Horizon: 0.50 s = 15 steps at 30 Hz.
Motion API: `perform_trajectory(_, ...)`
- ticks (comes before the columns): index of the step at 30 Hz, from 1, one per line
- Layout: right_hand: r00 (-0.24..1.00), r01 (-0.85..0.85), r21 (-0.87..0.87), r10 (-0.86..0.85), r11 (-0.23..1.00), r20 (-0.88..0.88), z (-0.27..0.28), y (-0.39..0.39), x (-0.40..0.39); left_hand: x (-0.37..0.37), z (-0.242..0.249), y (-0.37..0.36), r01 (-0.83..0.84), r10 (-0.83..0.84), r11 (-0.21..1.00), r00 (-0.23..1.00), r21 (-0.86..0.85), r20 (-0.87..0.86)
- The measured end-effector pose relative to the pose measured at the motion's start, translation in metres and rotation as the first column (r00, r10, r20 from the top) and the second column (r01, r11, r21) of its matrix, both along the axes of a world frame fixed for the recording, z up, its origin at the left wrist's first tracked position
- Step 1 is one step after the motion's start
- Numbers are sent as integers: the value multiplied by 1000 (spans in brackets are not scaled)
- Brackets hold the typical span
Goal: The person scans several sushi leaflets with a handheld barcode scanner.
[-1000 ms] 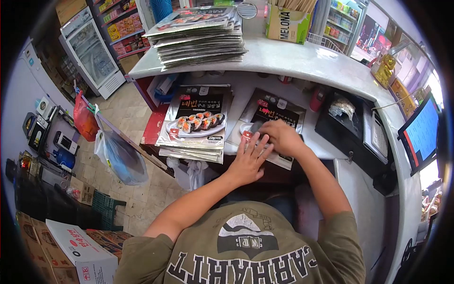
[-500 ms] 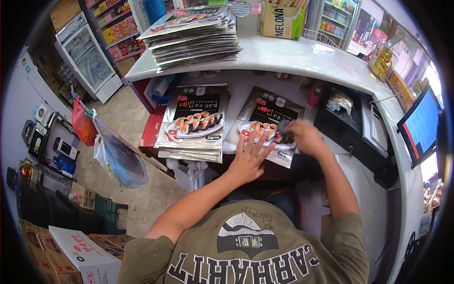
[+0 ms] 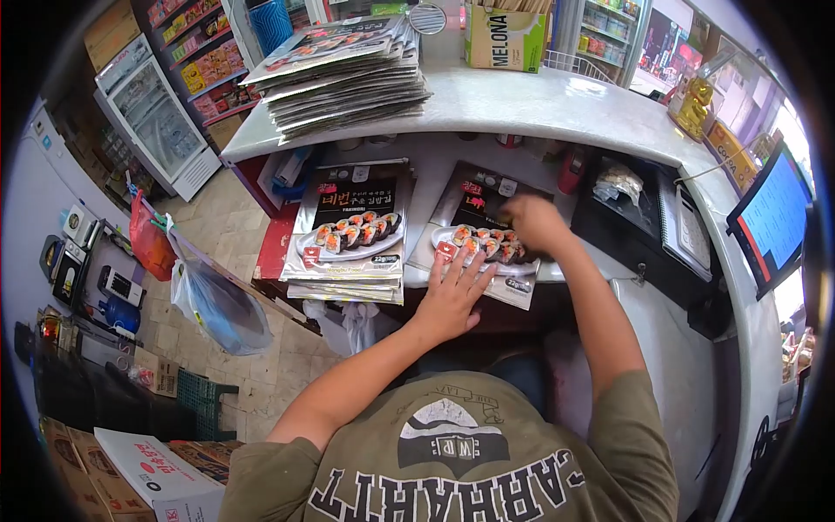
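Observation:
A seaweed packet (image 3: 444, 205) with kimbap rolls pictured on it lies slightly turned on the shelf under the counter. Its lower edge is held down by my left hand (image 3: 450, 304), fingers spread flat and pointing away from me. Over the packet's upper right part, my right hand (image 3: 533, 223) is closed with its fingers curled around a small dark, rounded thing (image 3: 505, 211); I cannot tell its kind. A pink-red mark shows on the packet's print just left of that hand. To the left lies a neat pile of matching packets (image 3: 352, 196).
A tall stack of packets (image 3: 339, 87) stands on the upper counter (image 3: 557, 109), with a Melona box (image 3: 504, 39) to its right. On the right are a black drawer unit (image 3: 600, 204), a spiral notebook (image 3: 683, 230) and a monitor (image 3: 774, 222). Plastic bags (image 3: 213, 296) hang at left.
My right hand has moved up and left across the packet, with the dark thing still in it. My left hand stays flat on the packet. The whole view has shifted slightly.

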State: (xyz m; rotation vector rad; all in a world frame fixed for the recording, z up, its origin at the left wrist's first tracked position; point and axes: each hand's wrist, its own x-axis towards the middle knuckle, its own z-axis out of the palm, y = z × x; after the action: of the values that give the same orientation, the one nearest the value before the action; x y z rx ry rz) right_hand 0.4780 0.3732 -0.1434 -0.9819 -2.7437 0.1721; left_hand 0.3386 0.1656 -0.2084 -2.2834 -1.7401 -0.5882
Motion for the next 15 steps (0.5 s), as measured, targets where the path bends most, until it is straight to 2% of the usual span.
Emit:
perform_trajectory(1, 1000, 0, 4, 0, 1000, -3, -3, 15, -10, 0, 0, 1, 0, 0, 1000, 1000, 4, -3)
perform_trajectory(3, 960, 279, 133, -275, 951, -48, -9, 37, -27, -1, -2, 1, 1, -1, 1000, 1000, 7, -27)
perform_trajectory(4, 960, 278, 135, -273, 951, -54, -9, 34, -36, -1, -1, 0, 0, 1, 1000, 999, 10, -32)
perform_trajectory(6, 985, 170, 78, -170, 982, -8, -10, 21, -65, 0, 1, 0, 2, -2, 1000, 1000, -10, -7)
perform_trajectory(8, 968, -213, 44, 204, 976, 145, -3, -18, -82, -1, -3, 0, 2, -2, 1000, 1000, -2, -13)
perform_trajectory(10, 862, -505, -16, 503, 863, -57, 0, -47, -84, 0, -10, 2, -35, 35, 999, 998, 3, -59)
perform_trajectory(11, 841, -534, 15, 533, 845, -91, 1, -44, -82, 0, -13, 2, -39, 39, 999, 997, 7, -67)
perform_trajectory(12, 874, -481, -17, 477, 877, -98, -12, -21, -84, 1, -12, 0, -43, 43, 999, 997, -3, -59)
perform_trajectory(13, 963, -269, -62, 269, 961, 0, -4, -8, -79, -1, -6, 0, -27, 26, 1000, 997, 0, -70)
perform_trajectory(14, 994, -38, -78, 46, 996, 104, 4, 1, -72, -2, -2, 1, -7, 8, 1000, 996, 8, -83)
perform_trajectory(15, 994, -33, -81, 42, 996, 104, 1, 5, -63, -1, -2, 1, -11, 11, 1000, 997, 6, -81)
